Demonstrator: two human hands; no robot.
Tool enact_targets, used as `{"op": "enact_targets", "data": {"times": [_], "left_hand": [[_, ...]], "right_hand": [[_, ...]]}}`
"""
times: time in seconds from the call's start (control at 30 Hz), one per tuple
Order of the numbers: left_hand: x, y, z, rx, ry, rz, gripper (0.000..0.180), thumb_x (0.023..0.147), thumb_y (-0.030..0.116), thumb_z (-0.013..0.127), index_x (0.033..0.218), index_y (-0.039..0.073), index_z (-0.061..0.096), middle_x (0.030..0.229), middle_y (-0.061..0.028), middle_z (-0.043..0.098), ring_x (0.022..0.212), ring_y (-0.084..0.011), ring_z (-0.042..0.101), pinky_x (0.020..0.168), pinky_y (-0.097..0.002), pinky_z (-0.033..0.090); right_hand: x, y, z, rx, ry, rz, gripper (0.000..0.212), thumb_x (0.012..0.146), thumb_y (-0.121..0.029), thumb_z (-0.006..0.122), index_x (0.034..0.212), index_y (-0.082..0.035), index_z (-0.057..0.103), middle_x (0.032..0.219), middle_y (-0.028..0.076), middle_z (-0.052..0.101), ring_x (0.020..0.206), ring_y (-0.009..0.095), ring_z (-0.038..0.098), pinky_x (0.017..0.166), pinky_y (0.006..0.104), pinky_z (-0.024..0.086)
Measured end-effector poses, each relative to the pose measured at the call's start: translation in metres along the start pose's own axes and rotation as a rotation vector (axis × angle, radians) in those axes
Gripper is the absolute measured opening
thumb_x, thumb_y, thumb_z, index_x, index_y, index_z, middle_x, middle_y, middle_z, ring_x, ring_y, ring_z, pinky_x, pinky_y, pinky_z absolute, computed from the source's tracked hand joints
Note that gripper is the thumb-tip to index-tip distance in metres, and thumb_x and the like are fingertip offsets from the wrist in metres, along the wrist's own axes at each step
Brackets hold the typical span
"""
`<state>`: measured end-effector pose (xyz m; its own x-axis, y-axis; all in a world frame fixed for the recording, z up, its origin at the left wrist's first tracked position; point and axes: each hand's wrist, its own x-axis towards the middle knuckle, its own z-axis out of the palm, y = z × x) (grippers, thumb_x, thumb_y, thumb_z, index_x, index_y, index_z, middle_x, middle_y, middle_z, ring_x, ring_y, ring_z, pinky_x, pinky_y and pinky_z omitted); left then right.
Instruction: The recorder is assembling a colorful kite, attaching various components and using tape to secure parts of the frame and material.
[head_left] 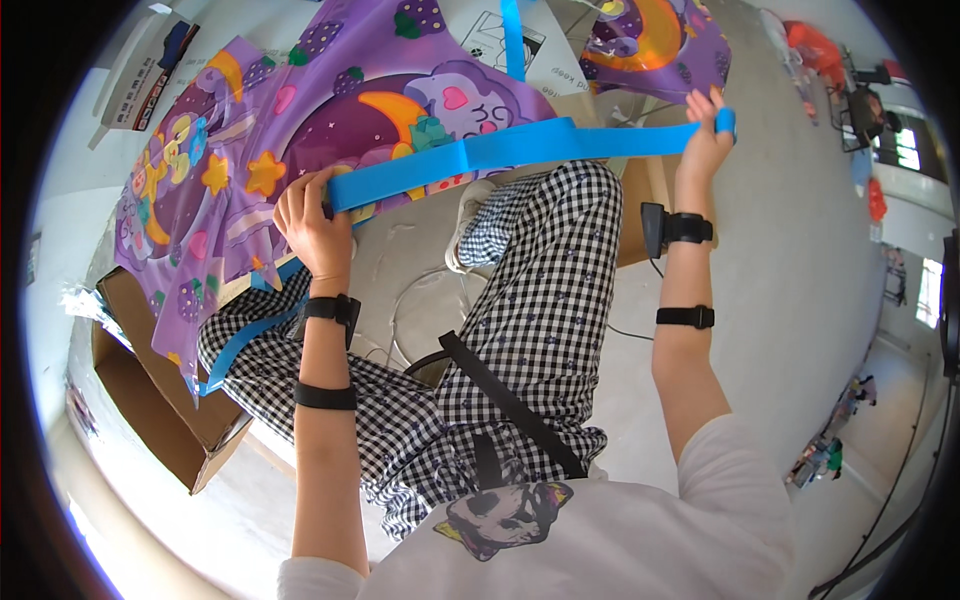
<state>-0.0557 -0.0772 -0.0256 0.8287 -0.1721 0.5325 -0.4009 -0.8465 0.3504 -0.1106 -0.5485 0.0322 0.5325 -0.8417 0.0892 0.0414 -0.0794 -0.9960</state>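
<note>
A wide blue strap (pixel 530 146) stretches nearly level across the view above my knees. My left hand (pixel 312 225) is closed round its left end. At the other end my right hand (pixel 705 142) grips it, with some fingertips pointing up and the strap's end showing past the hand. Behind the strap hangs a shiny purple sheet (pixel 330 120), printed with cartoon animals, a moon, stars and strawberries. It drapes down to the left, beside my left hand. Another length of blue strap (pixel 235 345) runs along its lower edge, over my left leg.
An opened cardboard box (pixel 150 400) stands at the left. White printed cardboard (pixel 530 50) lies at the top, beside another purple printed piece (pixel 660 50). More cardboard (pixel 645 210) sits behind my right knee. Thin cables (pixel 400 310) lie on the floor between my legs.
</note>
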Motion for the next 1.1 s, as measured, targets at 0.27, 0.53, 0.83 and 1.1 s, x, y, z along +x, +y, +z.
{"op": "enact_targets", "data": {"times": [0.27,0.53,0.83,1.1], "left_hand": [[0.0,-0.001,-0.002,-0.011,0.0,0.006,0.038,0.067,0.004,0.066,0.105,0.013,0.068,0.106,-0.0032,0.062,0.106,-0.026,0.057,0.099,-0.0418,0.038],[0.0,0.0,-0.002,-0.013,0.029,-0.015,0.037,0.067,0.003,0.065,0.102,0.014,0.068,0.103,-0.0037,0.062,0.104,-0.0266,0.057,0.098,-0.042,0.039],[0.002,0.002,-0.005,-0.016,0.003,-0.012,0.042,0.066,0.001,0.063,0.106,0.013,0.068,0.105,-0.0045,0.063,0.106,-0.0269,0.057,0.098,-0.0422,0.038],[0.001,0.0,-0.006,-0.039,-0.034,-0.007,0.046,0.066,0.001,0.063,0.111,0.013,0.067,0.108,-0.0064,0.062,0.107,-0.0281,0.056,0.1,-0.0429,0.038]], "right_hand": [[-0.117,0.011,0.108,-0.781,-1.001,-1.113,0.041,0.085,-0.002,0.055,0.126,-0.005,0.059,0.132,0.014,0.058,0.122,0.031,0.056,0.102,0.041,0.048],[-0.122,0.021,0.112,-0.766,-0.99,-1.099,0.047,0.084,0.002,0.057,0.13,-0.006,0.056,0.138,0.011,0.053,0.132,0.029,0.048,0.111,0.0448,0.041],[-0.14,0.027,0.122,-0.719,-1.011,-1.113,0.04,0.092,-0.012,0.062,0.131,-0.009,0.058,0.139,0.009,0.054,0.133,0.025,0.047,0.115,0.0442,0.034],[-0.146,0.034,0.124,-0.635,-1.109,-1.059,0.046,0.091,-0.013,0.063,0.137,-0.01,0.054,0.143,0.007,0.052,0.135,0.025,0.045,0.115,0.0431,0.035]]}}
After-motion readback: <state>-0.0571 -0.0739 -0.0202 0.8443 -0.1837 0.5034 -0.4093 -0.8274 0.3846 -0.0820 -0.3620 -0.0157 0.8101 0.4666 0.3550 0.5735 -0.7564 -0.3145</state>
